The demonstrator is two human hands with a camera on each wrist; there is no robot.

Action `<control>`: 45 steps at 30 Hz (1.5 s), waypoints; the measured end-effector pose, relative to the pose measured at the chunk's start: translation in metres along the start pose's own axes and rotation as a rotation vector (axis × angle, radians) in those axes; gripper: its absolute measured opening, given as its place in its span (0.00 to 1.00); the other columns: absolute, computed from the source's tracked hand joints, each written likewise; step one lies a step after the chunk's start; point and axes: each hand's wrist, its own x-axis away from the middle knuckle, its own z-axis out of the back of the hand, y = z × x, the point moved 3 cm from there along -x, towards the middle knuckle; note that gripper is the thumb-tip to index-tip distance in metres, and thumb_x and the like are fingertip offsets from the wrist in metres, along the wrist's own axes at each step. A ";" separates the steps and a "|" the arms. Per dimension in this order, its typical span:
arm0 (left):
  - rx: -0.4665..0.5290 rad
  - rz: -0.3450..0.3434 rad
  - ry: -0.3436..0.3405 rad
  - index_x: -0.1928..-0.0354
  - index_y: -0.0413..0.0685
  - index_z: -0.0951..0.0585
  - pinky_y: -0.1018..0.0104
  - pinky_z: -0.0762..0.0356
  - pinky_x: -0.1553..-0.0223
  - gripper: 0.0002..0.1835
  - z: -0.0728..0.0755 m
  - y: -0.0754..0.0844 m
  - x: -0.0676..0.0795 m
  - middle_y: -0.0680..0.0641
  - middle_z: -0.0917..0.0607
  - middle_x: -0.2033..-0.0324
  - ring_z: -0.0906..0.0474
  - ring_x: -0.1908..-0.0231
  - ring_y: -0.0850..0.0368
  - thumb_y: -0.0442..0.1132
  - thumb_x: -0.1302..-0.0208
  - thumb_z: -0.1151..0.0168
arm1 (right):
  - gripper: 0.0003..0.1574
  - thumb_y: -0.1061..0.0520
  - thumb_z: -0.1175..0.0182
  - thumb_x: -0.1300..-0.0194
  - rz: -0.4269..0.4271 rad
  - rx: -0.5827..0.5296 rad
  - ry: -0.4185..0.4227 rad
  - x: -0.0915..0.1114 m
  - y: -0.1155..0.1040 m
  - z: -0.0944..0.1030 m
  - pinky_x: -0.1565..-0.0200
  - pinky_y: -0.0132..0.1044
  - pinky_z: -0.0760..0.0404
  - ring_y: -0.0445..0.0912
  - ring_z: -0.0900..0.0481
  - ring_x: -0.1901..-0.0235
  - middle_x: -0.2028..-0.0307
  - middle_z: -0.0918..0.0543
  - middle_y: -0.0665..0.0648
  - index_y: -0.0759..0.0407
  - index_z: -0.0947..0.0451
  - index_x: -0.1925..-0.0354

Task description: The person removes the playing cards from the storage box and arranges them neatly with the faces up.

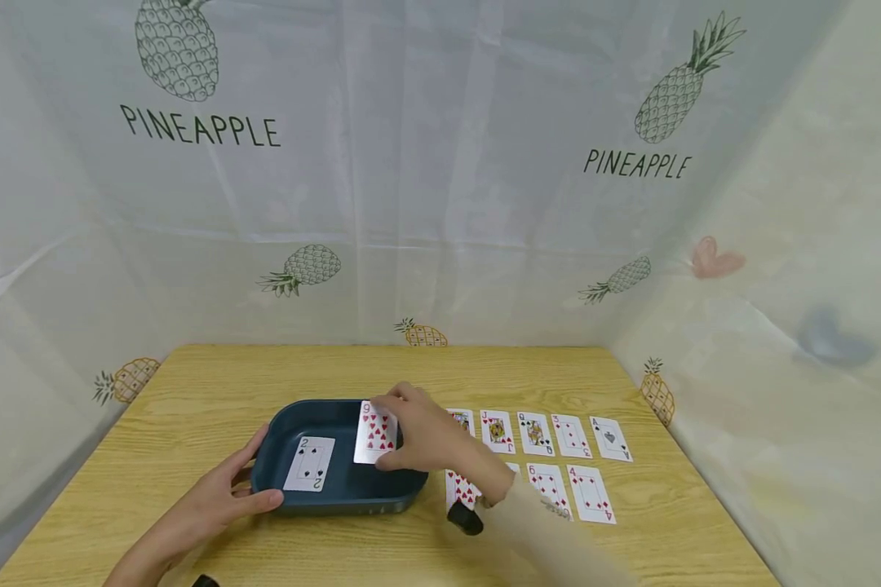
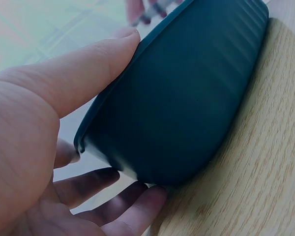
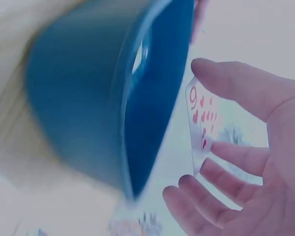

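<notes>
A dark blue oval tray (image 1: 338,507) stands on the table, with a black two card (image 1: 309,465) face up inside. My left hand (image 1: 223,495) grips the tray's left end. In the left wrist view its thumb (image 2: 96,66) lies along the rim while the fingers reach round the outer wall. Over the right part of the tray, my right hand (image 1: 436,440) pinches a nine of hearts (image 1: 374,434) by its edges. The right wrist view has this card (image 3: 201,123) between thumb and fingers, apart from the tray wall.
Right of the tray, face-up playing cards lie in two rows, among them a jack (image 1: 497,432), a queen (image 1: 535,434), an ace (image 1: 611,440) and a four of diamonds (image 1: 592,494). My right forearm covers some cards. A pineapple-print curtain (image 1: 440,179) hangs behind the table.
</notes>
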 end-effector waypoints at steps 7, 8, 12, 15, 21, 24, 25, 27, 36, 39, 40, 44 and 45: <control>-0.033 0.010 0.008 0.14 0.45 0.61 0.64 0.15 0.44 0.59 0.001 -0.001 0.001 0.21 0.43 0.23 0.23 0.34 0.37 0.47 0.29 0.27 | 0.52 0.50 0.19 0.41 0.019 -0.030 0.010 0.051 0.050 0.043 0.44 0.45 0.19 0.48 0.26 0.42 0.36 0.26 0.54 0.57 0.30 0.24; -0.033 0.012 0.008 0.14 0.45 0.61 0.63 0.15 0.44 0.59 0.001 -0.001 0.001 0.21 0.43 0.23 0.22 0.34 0.37 0.47 0.29 0.27 | 0.52 0.50 0.19 0.41 0.020 -0.031 0.016 0.059 0.059 0.047 0.44 0.46 0.19 0.48 0.25 0.42 0.36 0.26 0.54 0.57 0.30 0.24; -0.028 0.013 0.002 0.13 0.46 0.62 0.61 0.15 0.44 0.59 0.001 -0.002 0.000 0.21 0.43 0.23 0.23 0.34 0.36 0.47 0.29 0.28 | 0.51 0.51 0.19 0.42 0.007 -0.023 0.038 0.091 0.097 0.061 0.45 0.49 0.17 0.51 0.24 0.42 0.35 0.26 0.55 0.58 0.29 0.25; -0.004 0.015 -0.005 0.13 0.48 0.62 0.64 0.15 0.45 0.59 0.000 -0.002 -0.001 0.22 0.43 0.22 0.23 0.34 0.37 0.47 0.29 0.28 | 0.51 0.51 0.18 0.42 -0.014 0.002 0.052 0.118 0.127 0.067 0.46 0.52 0.17 0.53 0.23 0.41 0.35 0.25 0.56 0.59 0.28 0.26; 0.010 0.014 -0.012 0.13 0.49 0.61 0.70 0.17 0.46 0.59 -0.002 0.000 -0.003 0.23 0.43 0.22 0.23 0.33 0.37 0.47 0.29 0.28 | 0.51 0.48 0.17 0.44 -0.052 0.050 0.042 0.173 0.183 0.076 0.48 0.52 0.16 0.53 0.22 0.45 0.39 0.24 0.58 0.61 0.27 0.28; 0.012 0.007 -0.009 0.13 0.49 0.61 0.73 0.19 0.47 0.59 -0.002 0.001 -0.003 0.23 0.42 0.22 0.24 0.32 0.36 0.46 0.29 0.27 | 0.51 0.48 0.18 0.44 -0.078 0.026 0.017 0.198 0.206 0.081 0.54 0.47 0.15 0.56 0.21 0.45 0.39 0.24 0.60 0.62 0.27 0.28; 0.011 0.001 -0.008 0.13 0.49 0.61 0.73 0.19 0.48 0.59 -0.001 0.001 -0.003 0.23 0.43 0.22 0.25 0.32 0.36 0.46 0.29 0.27 | 0.51 0.47 0.18 0.43 -0.081 0.021 0.008 0.205 0.212 0.082 0.55 0.45 0.16 0.57 0.21 0.45 0.39 0.24 0.61 0.63 0.27 0.29; 0.009 -0.008 -0.008 0.13 0.47 0.62 0.73 0.19 0.48 0.59 -0.001 0.001 -0.002 0.23 0.43 0.22 0.26 0.31 0.35 0.45 0.29 0.28 | 0.50 0.47 0.18 0.43 -0.083 0.000 -0.011 0.218 0.223 0.083 0.57 0.42 0.16 0.58 0.21 0.46 0.39 0.24 0.63 0.64 0.26 0.29; 0.001 -0.001 -0.003 0.13 0.48 0.61 0.73 0.18 0.48 0.59 -0.002 -0.001 -0.002 0.23 0.43 0.22 0.25 0.32 0.37 0.45 0.29 0.28 | 0.48 0.50 0.17 0.46 -0.089 0.007 -0.046 0.255 0.256 0.082 0.59 0.39 0.19 0.48 0.22 0.51 0.40 0.24 0.63 0.65 0.24 0.33; 0.004 0.001 -0.004 0.13 0.48 0.61 0.73 0.18 0.48 0.58 -0.003 -0.001 -0.002 0.24 0.43 0.22 0.25 0.32 0.37 0.45 0.28 0.28 | 0.47 0.49 0.17 0.47 -0.094 0.010 -0.066 0.262 0.261 0.082 0.58 0.39 0.19 0.45 0.23 0.51 0.42 0.23 0.60 0.64 0.23 0.33; 0.006 -0.001 -0.006 0.13 0.48 0.61 0.73 0.18 0.48 0.58 -0.003 -0.001 -0.002 0.24 0.43 0.22 0.26 0.32 0.36 0.46 0.28 0.28 | 0.47 0.50 0.16 0.48 -0.090 0.007 -0.070 0.263 0.261 0.082 0.58 0.39 0.18 0.44 0.23 0.51 0.43 0.23 0.60 0.63 0.22 0.33; 0.020 0.011 -0.011 0.13 0.50 0.62 0.74 0.19 0.47 0.58 -0.002 0.001 -0.001 0.25 0.46 0.20 0.31 0.28 0.33 0.46 0.28 0.28 | 0.47 0.52 0.16 0.48 -0.058 -0.053 -0.094 0.268 0.264 0.078 0.59 0.37 0.19 0.40 0.25 0.53 0.44 0.24 0.61 0.63 0.22 0.33; 0.018 0.012 -0.012 0.13 0.50 0.62 0.75 0.20 0.47 0.59 -0.002 0.001 -0.001 0.25 0.47 0.20 0.32 0.27 0.32 0.47 0.28 0.29 | 0.47 0.53 0.16 0.48 -0.047 -0.060 -0.093 0.268 0.265 0.077 0.59 0.37 0.19 0.40 0.25 0.53 0.44 0.24 0.61 0.62 0.22 0.33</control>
